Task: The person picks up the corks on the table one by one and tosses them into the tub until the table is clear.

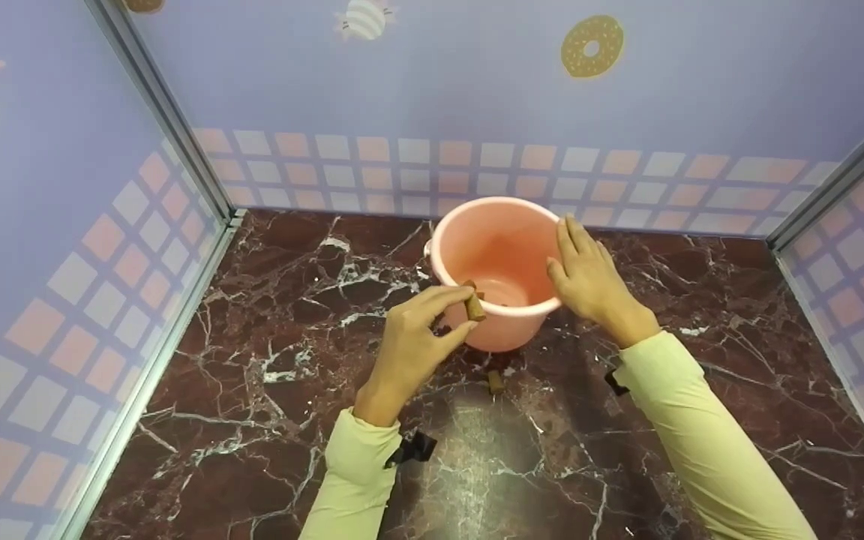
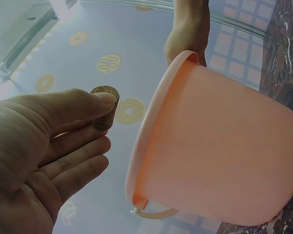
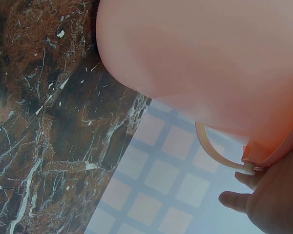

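My left hand [image 1: 413, 330] pinches a brown cork stopper [image 1: 475, 306] between thumb and fingertips, at the near left rim of a pink plastic bucket [image 1: 503, 334]. In the left wrist view the tapered cork [image 2: 105, 115] is held apart from the bucket [image 2: 219, 146], its other fingers spread below. My right hand [image 1: 593, 285] rests with fairly straight fingers against the bucket's right rim. A second cork [image 1: 495, 382] stands on the marbled surface just in front of the bucket. Small dark bits show inside the bucket, too small to tell.
The bucket stands upright on a dark red marbled surface [image 1: 274, 420], near the patterned back wall [image 1: 402, 97]. Panels also rise at left and right, with metal corner strips [image 1: 177, 127]. A pale bucket handle [image 3: 217, 151] hangs at its side.
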### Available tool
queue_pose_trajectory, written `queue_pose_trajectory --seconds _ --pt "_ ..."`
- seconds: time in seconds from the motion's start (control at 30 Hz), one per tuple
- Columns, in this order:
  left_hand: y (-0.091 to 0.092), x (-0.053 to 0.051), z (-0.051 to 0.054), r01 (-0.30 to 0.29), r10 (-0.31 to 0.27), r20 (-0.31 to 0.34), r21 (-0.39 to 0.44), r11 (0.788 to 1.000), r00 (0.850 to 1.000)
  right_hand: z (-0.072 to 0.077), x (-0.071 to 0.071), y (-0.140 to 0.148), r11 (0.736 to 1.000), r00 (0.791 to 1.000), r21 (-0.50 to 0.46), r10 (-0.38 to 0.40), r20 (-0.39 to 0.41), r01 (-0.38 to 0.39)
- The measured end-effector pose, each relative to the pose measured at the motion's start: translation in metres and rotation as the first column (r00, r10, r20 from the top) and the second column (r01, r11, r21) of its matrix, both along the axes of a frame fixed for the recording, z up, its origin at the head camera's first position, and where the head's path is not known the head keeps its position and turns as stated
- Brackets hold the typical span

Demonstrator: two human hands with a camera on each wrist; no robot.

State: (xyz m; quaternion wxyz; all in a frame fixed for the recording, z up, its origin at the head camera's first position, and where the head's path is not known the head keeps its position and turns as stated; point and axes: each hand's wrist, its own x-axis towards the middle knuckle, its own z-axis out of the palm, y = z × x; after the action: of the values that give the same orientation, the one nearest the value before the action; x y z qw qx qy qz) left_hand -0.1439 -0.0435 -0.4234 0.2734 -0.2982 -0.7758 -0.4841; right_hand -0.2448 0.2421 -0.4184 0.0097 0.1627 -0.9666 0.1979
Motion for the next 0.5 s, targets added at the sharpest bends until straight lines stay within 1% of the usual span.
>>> queue_pose_trajectory --seconds 0.23,0.33,0.5 --pt "0.002 -0.011 -0.001 -0.028 0.028 -0.005 -0.01 1.0 1.0 -0.001 -0.001 0.0 1.0 1.0 0.002 -0.001 -0.003 0.001" --pt "0.003 -0.015 0.0 -0.043 0.042 -0.019 -0.014 0.999 0.999 0.0 0.0 -0.001 1.0 1.0 0.0 -0.004 0.003 0.004" --pt "0.007 -0.022 0.0 -0.045 0.045 -0.02 -0.003 0.999 0.999 0.001 0.001 0.0 1.0 1.0 -0.006 -0.005 0.001 0.005"
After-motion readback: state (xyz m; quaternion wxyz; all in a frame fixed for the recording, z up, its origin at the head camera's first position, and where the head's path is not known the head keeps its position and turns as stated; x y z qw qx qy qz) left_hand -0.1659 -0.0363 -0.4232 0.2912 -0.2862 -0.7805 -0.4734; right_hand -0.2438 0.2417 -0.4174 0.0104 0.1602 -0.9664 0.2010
